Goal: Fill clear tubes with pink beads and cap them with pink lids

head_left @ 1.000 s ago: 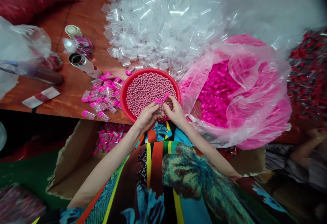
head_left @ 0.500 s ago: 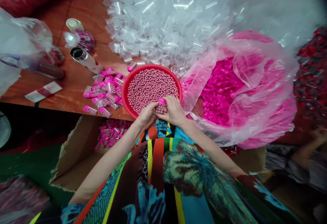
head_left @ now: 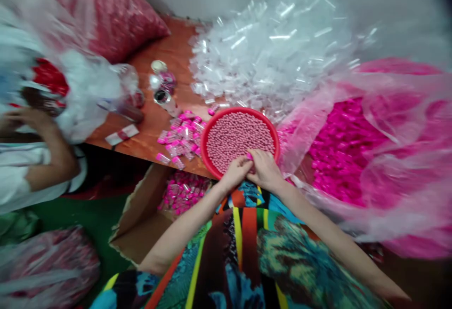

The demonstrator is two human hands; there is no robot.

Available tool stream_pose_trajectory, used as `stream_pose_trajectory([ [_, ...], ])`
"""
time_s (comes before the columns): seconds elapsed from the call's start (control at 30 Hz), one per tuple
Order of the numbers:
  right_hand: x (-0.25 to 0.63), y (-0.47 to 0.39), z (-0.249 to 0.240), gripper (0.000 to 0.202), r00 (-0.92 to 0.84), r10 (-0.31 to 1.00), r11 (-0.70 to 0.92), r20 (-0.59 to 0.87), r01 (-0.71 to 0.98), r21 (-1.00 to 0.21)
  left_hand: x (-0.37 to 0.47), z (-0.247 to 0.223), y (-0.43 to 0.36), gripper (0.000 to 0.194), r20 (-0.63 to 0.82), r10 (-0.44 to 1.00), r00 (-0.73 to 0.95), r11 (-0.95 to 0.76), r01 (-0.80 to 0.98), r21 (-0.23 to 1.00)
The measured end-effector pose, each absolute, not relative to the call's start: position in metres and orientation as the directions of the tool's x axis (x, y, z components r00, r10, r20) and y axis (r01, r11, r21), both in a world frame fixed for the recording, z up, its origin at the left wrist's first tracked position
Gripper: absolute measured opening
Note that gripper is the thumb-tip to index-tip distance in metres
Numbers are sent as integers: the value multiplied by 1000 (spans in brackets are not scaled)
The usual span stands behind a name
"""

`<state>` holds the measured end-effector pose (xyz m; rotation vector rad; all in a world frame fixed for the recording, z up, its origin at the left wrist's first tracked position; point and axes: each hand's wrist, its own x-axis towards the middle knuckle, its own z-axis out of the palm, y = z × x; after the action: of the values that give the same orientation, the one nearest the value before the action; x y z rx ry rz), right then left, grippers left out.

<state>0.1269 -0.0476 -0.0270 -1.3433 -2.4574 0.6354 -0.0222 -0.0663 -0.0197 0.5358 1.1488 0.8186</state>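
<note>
At the near edge of a red bowl (head_left: 205, 146) full of small pink beads (head_left: 240, 137), my hands meet. My left hand (head_left: 236, 173) and my right hand (head_left: 264, 170) are both closed around a small clear plastic container with a bright pink cap (head_left: 249, 156). Only the cap shows; fingers hide most of its body. Left of the bowl lies a heap of bead-filled containers with pink caps (head_left: 183, 135). To the right, loose pink caps (head_left: 346, 154) fill a large translucent pink bag (head_left: 399, 168).
Behind the bowl rises a big pile of clear empty containers (head_left: 261, 55). Below the table edge, a cardboard box (head_left: 137, 219) holds filled containers. A silver-topped cup (head_left: 164, 98) and a flat white packet (head_left: 122, 135) lie leftward. Another person's arm (head_left: 56, 149) is at the far left.
The view has swung left, so everything sits further right and another person has come into sight. My fingers now cover more of the container, with its cap still between them.
</note>
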Motion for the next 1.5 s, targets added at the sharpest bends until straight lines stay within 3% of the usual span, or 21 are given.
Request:
stream_pose_trajectory([
  [0.23, 118, -45, -36, 50, -572, 800, 580, 179, 663, -473, -32, -23, -74, 39, -578, 795, 185, 604, -329, 725],
  [0.43, 108, -46, -35, 50, -570, 817, 544, 83, 716, -438, -33, -32, -71, 47, -584, 794, 170, 603, -337, 723],
  [0.53, 107, -50, -45, 72, -529, 846, 488, 64, 721, -492, -38, -34, -64, 40, -467, 884, 22, 463, -182, 867],
  [0.63, 114, -53, -58, 85, -451, 886, 414, 106, 669, -617, -65, -31, -55, 30, -227, 945, -236, 254, 89, 963],
  [0.73, 132, -55, -66, 58, -352, 930, 311, 104, 604, -734, -116, -32, -44, 27, -29, 903, -428, 194, 347, 918],
  [0.8, 146, -57, -67, 40, -283, 956, 232, 75, 578, -782, -153, -39, -37, 26, -11, 873, -487, 267, 460, 847],
  [0.9, 164, -63, -66, 32, -167, 985, 134, 47, 554, -822, -193, -50, -22, 29, 27, 857, -514, 349, 618, 704],
  [1.0, 172, -71, -65, 33, -56, 998, 28, -2, 533, -845, -199, -56, -2, 28, 103, 882, -459, 303, 721, 624],
  [1.13, 173, -78, -65, 35, 49, 990, -138, -131, 497, -857, -159, -53, 32, 26, 199, 956, -215, 54, 797, 601],
  [1.3, 178, -87, -64, 35, 78, 954, -292, -288, 442, -848, -82, -59, 53, 21, 110, 987, 120, -163, 733, 660],
  [1.5, 187, -104, -53, 32, 27, 932, -343, -363, 397, -851, -38, -68, 44, 25, 47, 956, 288, -228, 638, 736],
])
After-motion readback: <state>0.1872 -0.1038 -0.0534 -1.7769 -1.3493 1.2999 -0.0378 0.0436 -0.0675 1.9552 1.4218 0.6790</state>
